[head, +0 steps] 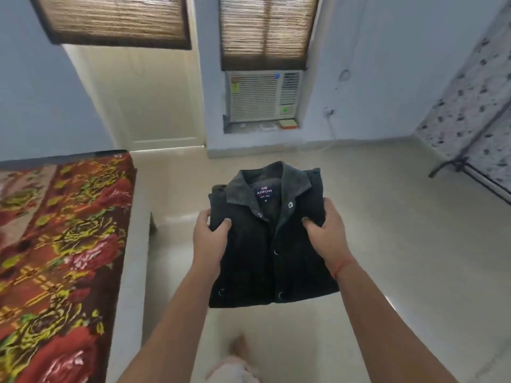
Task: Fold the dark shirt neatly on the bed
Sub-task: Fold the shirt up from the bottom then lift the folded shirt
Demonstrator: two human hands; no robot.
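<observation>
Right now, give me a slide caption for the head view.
Left hand and right hand hold the folded shirt over the floor, beside the bed.

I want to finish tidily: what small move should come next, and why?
Probably carry the dark shirt leftward and lay it flat on the bed: it looks folded, and the left hand and right hand grip its sides above the floor.

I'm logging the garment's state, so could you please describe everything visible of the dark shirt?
The dark shirt is folded into a rectangle, front up, snaps closed, collar open over a blue label. The fabric looks thick. It hangs above the floor, beside the bed, the left hand and right hand gripping its sides.
</observation>
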